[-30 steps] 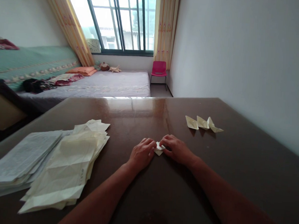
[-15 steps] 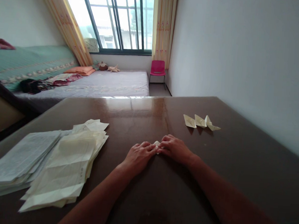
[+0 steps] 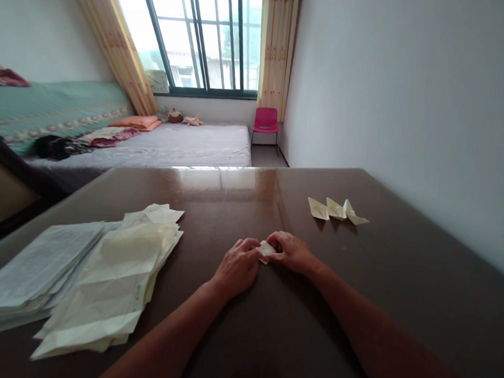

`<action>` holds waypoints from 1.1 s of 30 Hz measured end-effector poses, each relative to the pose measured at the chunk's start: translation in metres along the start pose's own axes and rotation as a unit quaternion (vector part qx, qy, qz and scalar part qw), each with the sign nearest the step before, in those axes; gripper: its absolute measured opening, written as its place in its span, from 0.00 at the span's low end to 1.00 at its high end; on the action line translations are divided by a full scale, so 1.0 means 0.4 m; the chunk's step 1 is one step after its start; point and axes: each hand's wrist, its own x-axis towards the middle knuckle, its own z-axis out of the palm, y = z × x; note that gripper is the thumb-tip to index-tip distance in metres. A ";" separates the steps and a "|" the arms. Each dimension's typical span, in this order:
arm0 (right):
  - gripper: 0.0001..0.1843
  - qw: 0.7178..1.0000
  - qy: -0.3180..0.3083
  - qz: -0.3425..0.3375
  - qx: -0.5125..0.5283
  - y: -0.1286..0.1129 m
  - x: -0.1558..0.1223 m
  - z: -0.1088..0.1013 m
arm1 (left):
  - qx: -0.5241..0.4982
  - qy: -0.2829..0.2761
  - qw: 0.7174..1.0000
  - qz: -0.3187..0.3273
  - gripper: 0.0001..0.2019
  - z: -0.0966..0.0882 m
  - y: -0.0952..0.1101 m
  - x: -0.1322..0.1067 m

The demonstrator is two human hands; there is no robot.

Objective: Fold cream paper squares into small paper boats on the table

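Observation:
A small folded piece of pale paper (image 3: 266,250) lies on the dark brown table (image 3: 402,268), held between both hands. My left hand (image 3: 237,267) pinches its left side with curled fingers. My right hand (image 3: 291,252) grips its right side, fingers closed over it. Most of the paper is hidden by the fingers. Three folded paper shapes (image 3: 337,210) stand in a row farther back to the right.
A thick stack of cream and printed paper sheets (image 3: 86,275) lies on the table's left part. A white wall runs along the table's right edge. Beyond the table are a bed (image 3: 173,143), a pink chair (image 3: 265,121) and a window.
Both hands stayed on the small paper and shifted their fingers slightly; a bit more of the paper shows between them than half a second ago. The view dipped a little.

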 end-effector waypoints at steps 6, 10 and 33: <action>0.11 0.993 -0.005 -0.011 0.118 -0.023 -0.008 -0.007 | -0.102 0.046 0.989 -0.101 0.13 0.022 -0.025 0.013; 0.08 0.980 -0.008 -0.036 0.197 -0.027 -0.013 -0.005 | -0.121 0.022 0.986 -0.109 0.09 0.010 -0.037 0.022; 0.13 0.985 0.093 -0.101 0.101 -0.021 -0.007 0.003 | -0.135 0.099 0.985 -0.051 0.11 0.009 -0.042 0.029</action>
